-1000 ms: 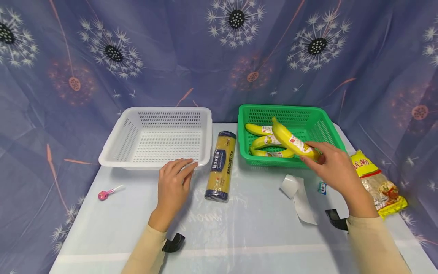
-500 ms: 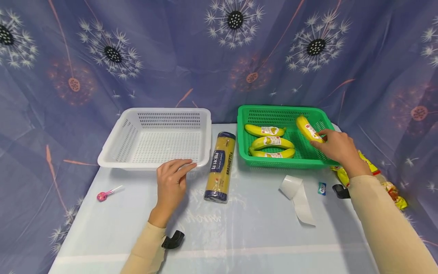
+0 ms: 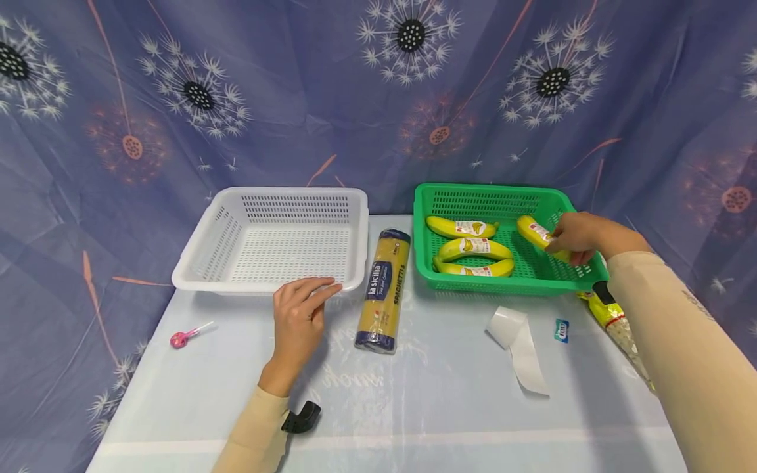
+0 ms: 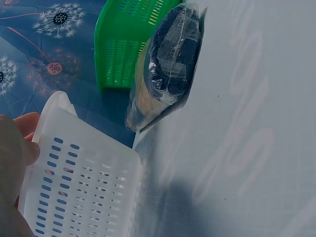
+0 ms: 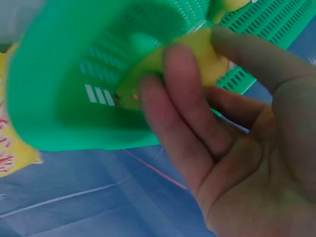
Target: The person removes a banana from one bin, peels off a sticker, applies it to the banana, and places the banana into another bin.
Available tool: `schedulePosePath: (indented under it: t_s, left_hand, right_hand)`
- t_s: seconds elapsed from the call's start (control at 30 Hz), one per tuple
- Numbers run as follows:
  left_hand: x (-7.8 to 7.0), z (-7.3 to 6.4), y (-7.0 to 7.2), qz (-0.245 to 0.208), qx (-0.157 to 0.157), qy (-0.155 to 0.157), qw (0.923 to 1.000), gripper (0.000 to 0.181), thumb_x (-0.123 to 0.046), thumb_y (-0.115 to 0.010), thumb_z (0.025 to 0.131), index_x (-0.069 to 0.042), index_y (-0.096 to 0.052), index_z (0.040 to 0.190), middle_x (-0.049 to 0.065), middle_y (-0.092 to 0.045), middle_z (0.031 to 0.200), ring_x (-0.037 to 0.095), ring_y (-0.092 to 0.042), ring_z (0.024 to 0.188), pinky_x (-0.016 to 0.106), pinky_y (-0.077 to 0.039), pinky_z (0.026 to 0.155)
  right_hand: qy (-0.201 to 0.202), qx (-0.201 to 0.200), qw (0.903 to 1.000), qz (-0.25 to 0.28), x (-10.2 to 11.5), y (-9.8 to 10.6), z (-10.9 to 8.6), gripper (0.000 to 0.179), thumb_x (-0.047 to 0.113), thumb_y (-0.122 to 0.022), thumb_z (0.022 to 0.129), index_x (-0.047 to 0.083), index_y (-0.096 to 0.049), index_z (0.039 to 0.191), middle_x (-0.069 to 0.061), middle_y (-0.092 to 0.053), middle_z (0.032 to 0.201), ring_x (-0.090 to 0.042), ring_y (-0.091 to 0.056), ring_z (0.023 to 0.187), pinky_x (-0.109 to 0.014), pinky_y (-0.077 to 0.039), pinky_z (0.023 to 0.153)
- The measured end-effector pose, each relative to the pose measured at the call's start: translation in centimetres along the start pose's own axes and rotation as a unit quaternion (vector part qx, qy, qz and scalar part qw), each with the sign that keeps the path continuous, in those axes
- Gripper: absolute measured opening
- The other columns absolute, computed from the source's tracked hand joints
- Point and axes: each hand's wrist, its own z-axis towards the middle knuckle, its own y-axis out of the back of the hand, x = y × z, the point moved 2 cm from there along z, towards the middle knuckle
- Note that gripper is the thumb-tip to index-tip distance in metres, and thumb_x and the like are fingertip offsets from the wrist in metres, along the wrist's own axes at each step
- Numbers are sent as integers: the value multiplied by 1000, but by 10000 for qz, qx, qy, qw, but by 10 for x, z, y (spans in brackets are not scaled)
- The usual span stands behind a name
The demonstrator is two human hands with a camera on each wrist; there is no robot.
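In the head view, my right hand (image 3: 576,238) holds a yellow banana (image 3: 533,231) with a white label, low inside the right part of the green basket (image 3: 497,284). Fingers and thumb lie around this banana (image 5: 197,54) in the right wrist view, covering part of it. To its left in the basket lie three labelled bananas, the top one (image 3: 452,227) apart from the lower pair. My left hand (image 3: 299,315) is at the front right corner of the white basket (image 3: 269,286). In the left wrist view, its thumb and fingers pinch that basket's rim (image 4: 42,121).
A spaghetti pack (image 3: 383,289) lies between the baskets. A pink lollipop (image 3: 180,339) lies at left; a curled white paper strip (image 3: 523,351) and a small blue-green packet (image 3: 561,330) lie at front right. A yellow food bag (image 3: 618,328) is partly behind the right sleeve.
The right hand has carried the banana rightward and lowered it into the right part of the green basket. The left hand has stayed at the white basket's corner.
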Motion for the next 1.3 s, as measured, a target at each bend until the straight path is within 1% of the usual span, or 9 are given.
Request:
schedulePosePath:
  t_s: [0.13, 0.2, 0.27, 0.33, 0.43, 0.67, 0.9, 1.07, 1.3]
  left_hand:
    - [0, -1, 1, 9, -14, -15, 10000, 43, 19, -64, 75, -14, -78, 98, 0, -69, 108, 27, -56, 102, 50, -34, 90]
    - [0, -2, 2, -8, -45, -24, 10000, 42, 19, -64, 75, -14, -78, 97, 1, -70, 108, 27, -56, 102, 50, -34, 90]
    - [-1, -2, 1, -38, -56, -37, 10000, 42, 19, -63, 76, -14, -78, 97, 1, -70, 108, 27, -57, 101, 49, -34, 91]
    - [-1, -1, 0, -71, -84, -54, 9999, 42, 19, -63, 76, -14, -78, 97, 1, -70, 107, 27, -57, 101, 49, -34, 90]
    - [-2, -1, -1, -114, -100, -86, 9998, 41, 19, -62, 76, -13, -78, 96, 1, -70, 106, 27, -57, 101, 49, -34, 90]
    - [-2, -1, -2, -122, -103, -107, 9998, 39, 17, -62, 77, -13, -78, 96, 0, -70, 107, 27, -57, 102, 50, -34, 90]
    - [-1, -2, -6, -136, -125, -119, 9998, 32, 11, -66, 79, -14, -78, 95, 0, -70, 106, 27, -57, 100, 49, -35, 90]
    - [-1, -2, -9, -160, -7, -84, 9998, 33, 11, -65, 79, -14, -78, 96, -1, -70, 107, 25, -56, 100, 48, -34, 89]
    - [-1, -7, -10, -200, 25, -62, 9998, 31, 7, -66, 78, -13, -78, 98, 0, -69, 108, 27, -56, 104, 50, -33, 92]
  right_hand:
    - [-36, 375, 9993, -53, 7, 2, 7, 40, 23, -62, 93, -14, -60, 108, -17, -62, 77, -27, -64, 60, -40, -56, 57]
    - [-142, 460, 9988, -89, 10, 3, 10, 26, 22, -64, 91, -4, -64, 89, -12, -59, 68, -25, -62, 57, -39, -56, 57]
    - [-278, 504, 9982, -143, 10, 2, 10, 26, 21, -66, 88, 6, -58, 69, -6, -53, 57, -21, -57, 51, -36, -54, 53]
    - [-376, 531, 9978, -115, 9, 1, 11, 31, 21, -69, 86, 12, -51, 63, -1, -45, 54, -17, -50, 48, -33, -51, 50]
    - [-490, 598, 9969, -144, 6, -5, 14, 33, 24, -70, 84, 13, -47, 62, 0, -43, 56, -15, -47, 49, -30, -48, 50]
    - [-764, 841, 9934, -154, 1, -21, 20, 39, 32, -72, 82, -2, -58, 93, -9, -57, 68, -20, -54, 57, -30, -47, 53]
    - [-537, 952, 9940, 66, -5, -35, 29, 32, 30, -72, 86, 0, -64, 76, -1, -49, 55, -11, -43, 46, -25, -42, 47]
    - [-485, 1005, 9937, 134, -13, -46, 34, 37, 32, -71, 88, 9, -57, 63, 0, -47, 52, -10, -41, 44, -24, -41, 47]
    - [-217, 363, 9985, -337, -11, -48, 35, 40, 42, -70, 86, 3, -65, 77, -2, -53, 61, -15, -49, 46, -30, -45, 49]
